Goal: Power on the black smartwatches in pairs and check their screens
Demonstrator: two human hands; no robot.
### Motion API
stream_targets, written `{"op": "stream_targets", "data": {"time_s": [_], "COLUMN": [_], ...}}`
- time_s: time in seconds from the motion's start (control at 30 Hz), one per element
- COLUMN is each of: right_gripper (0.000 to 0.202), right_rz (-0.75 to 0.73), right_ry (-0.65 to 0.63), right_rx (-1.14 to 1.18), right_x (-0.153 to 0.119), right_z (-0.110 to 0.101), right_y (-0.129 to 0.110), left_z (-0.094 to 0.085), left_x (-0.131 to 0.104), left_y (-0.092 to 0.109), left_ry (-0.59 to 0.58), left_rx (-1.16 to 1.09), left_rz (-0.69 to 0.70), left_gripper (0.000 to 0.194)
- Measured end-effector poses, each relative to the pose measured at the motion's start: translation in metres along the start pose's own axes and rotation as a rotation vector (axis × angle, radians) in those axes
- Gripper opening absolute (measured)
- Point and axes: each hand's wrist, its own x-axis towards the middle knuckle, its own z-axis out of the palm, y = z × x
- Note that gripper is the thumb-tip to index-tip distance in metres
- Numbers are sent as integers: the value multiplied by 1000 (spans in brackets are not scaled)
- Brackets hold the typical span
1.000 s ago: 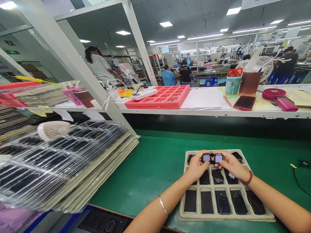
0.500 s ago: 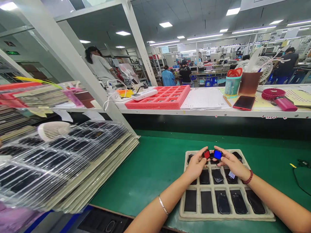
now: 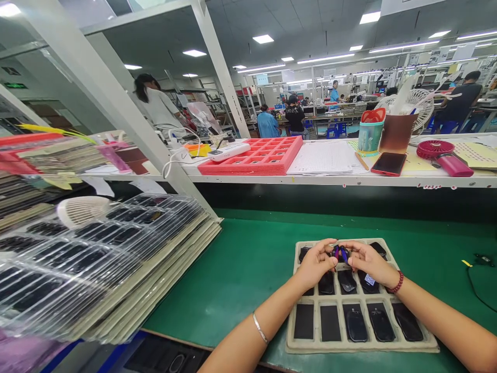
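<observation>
My left hand (image 3: 319, 265) is closed on a small smartwatch-like screen unit (image 3: 336, 252), pinched between thumb and fingers. A second such screen unit (image 3: 344, 254) is gripped by my right hand (image 3: 367, 260). Both are black-framed and turned nearly edge-on, side by side; a purplish-red glow shows on the left one and blue on the right one. Beneath them lies a beige moulded tray (image 3: 291, 331) whose compartments hold black screen pieces, among them a rounded black unit (image 3: 356, 325). One dark piece carries a white code label (image 3: 369, 280). My hands cover part of the tray's back row.
At left rises a tall stack of trays (image 3: 182, 264) under clear plastic covers, with a white fan (image 3: 83, 210) on it. A shelf (image 3: 272, 179) behind bears a red foam tray (image 3: 248, 168), papers, a phone (image 3: 389, 163) and a pink fan (image 3: 435, 149). A black cable (image 3: 481, 290) lies right.
Both lit screens have turned from facing me to nearly edge-on, and they have come closer together. My hands have tilted with them and stay above the tray's back part.
</observation>
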Motion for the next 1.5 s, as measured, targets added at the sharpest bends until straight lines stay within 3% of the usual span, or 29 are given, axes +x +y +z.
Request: {"op": "stream_targets", "data": {"time_s": [0.6,0.9,1.2,1.5], "right_gripper": [40,38,47,39], "right_rz": [-13,-58,77,18], "right_ry": [12,81,112,28], "right_rx": [-44,-315,108,-38], "right_x": [0,-6,2,0], "right_z": [5,11,3,8], "right_y": [-5,-9,-10,-5], "left_z": [-1,-1,1,4], "left_x": [1,0,2,1], "left_y": [-3,-11,2,1], "left_ry": [-13,18,75,70], "left_rx": [52,157,57,84], "left_rz": [3,31,-48,-26], "left_gripper": [51,47,35,32]}}
